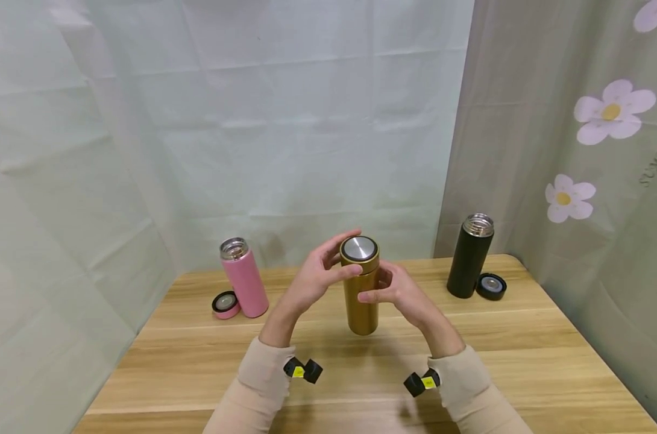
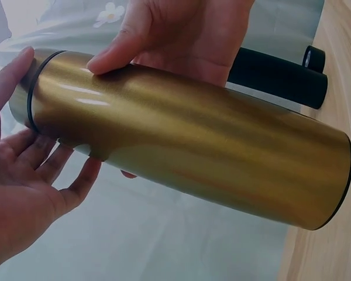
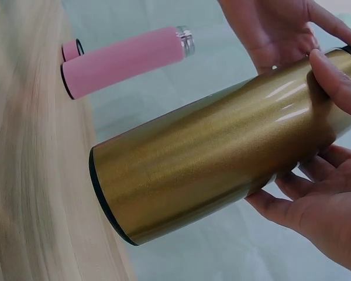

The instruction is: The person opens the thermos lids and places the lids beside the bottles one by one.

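Note:
A gold thermos (image 1: pixel 362 307) stands upright in both hands at the middle of the table, its steel-topped lid (image 1: pixel 359 248) on. My left hand (image 1: pixel 313 278) grips it at the lid, the thumb across the near side and the fingers around the far side. Lower down, my right hand (image 1: pixel 400 292) holds the upper body with its thumb in front, as the right wrist view also shows. The thermos's black-rimmed base (image 3: pixel 108 205) appears close to the tabletop. Some fingertips are hidden behind the thermos.
At the left stands an uncapped pink thermos (image 1: pixel 246 283), with its pink lid (image 1: pixel 225 304) lying beside it. An uncapped black thermos (image 1: pixel 469 259) stands at the right next to its black lid (image 1: pixel 491 286). Curtains (image 1: pixel 307 132) hang behind the wooden table (image 1: pixel 198 361).

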